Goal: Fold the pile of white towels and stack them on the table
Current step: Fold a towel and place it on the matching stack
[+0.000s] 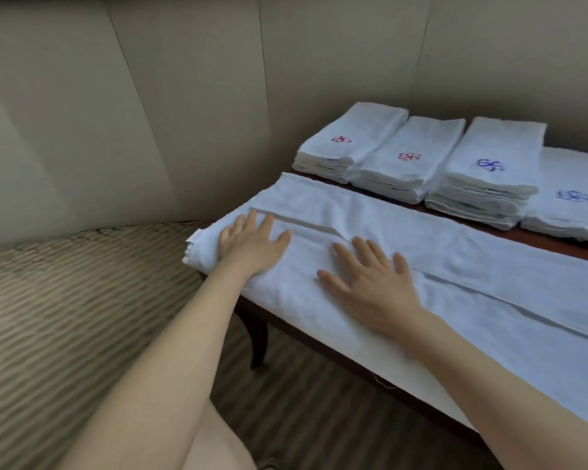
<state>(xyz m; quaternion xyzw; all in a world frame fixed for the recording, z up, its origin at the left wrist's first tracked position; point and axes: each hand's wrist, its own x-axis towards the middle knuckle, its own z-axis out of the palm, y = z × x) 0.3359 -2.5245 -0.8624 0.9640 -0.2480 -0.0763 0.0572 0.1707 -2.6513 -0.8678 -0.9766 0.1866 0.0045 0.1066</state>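
A long white towel [404,239], folded lengthwise, lies along the front of the dark wooden surface [557,237]. The left hand [252,242] rests flat near its left end, fingers straight and spread. The right hand [370,283] lies flat just beside it, fingers also wide. Neither hand grips anything. Behind the towel, four stacks of folded towels [404,164] stand in a row.

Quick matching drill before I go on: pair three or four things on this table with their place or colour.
1. leftmost folded white towel stack
2. third folded white towel stack
3. left hand
4. long white towel

a. blue emblem
b. spread along the dark wooden table
c. red emblem
d. flat near the towel's left end

Pairs: 1-c, 2-a, 3-d, 4-b
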